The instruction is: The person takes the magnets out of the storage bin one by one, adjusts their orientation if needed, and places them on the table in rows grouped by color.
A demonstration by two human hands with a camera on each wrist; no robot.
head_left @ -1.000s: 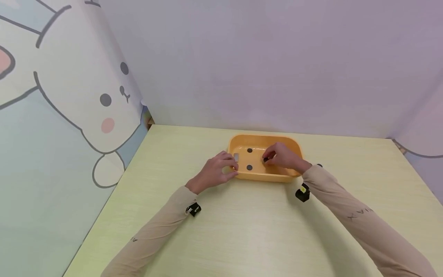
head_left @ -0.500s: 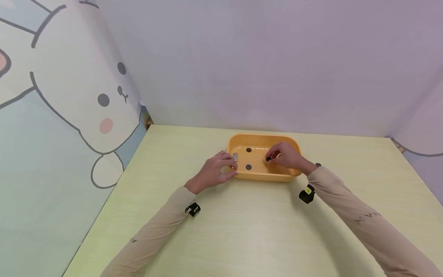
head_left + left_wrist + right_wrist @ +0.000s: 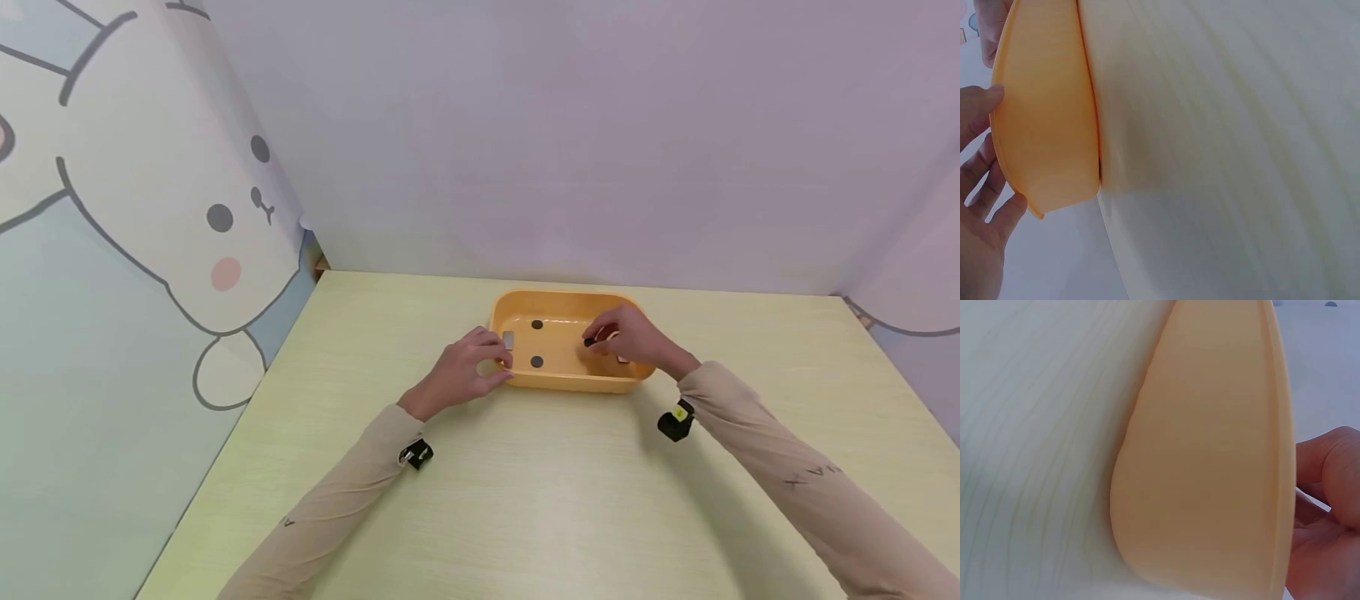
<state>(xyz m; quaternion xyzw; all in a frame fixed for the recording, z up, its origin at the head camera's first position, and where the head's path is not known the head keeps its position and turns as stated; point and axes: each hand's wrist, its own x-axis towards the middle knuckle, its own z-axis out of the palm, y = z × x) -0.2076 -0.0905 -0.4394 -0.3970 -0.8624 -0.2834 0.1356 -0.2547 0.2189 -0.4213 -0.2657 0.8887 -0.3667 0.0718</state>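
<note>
An orange plastic basin (image 3: pixel 570 382) stands on the table. Around its left end curls my left hand (image 3: pixel 459 372), with the thumb and fingertips at the rim; the left wrist view shows these fingers (image 3: pixel 1017 209) against the basin's edge. Inside the basin, right of its middle, my right hand (image 3: pixel 628 336) pinches a small black piece (image 3: pixel 589 342) low over the floor. Two dark round spots (image 3: pixel 537 362) and a grey rectangle (image 3: pixel 508 340) show on the floor's left half. A pale rectangle (image 3: pixel 623 360) is partly covered by the right hand. In the right wrist view the basin wall hides the fingertips.
The pale wooden table (image 3: pixel 525 500) extends toward me and to both sides. A plain pale wall (image 3: pixel 570 167) rises behind the basin. On the left stands a panel (image 3: pixel 150 208) with a cartoon animal print. Black wrist cameras (image 3: pixel 676 422) sit on both sleeves.
My right hand has shifted a little to the right inside the basin with the black piece, uncovering more of the floor. The left hand keeps its place at the rim.
</note>
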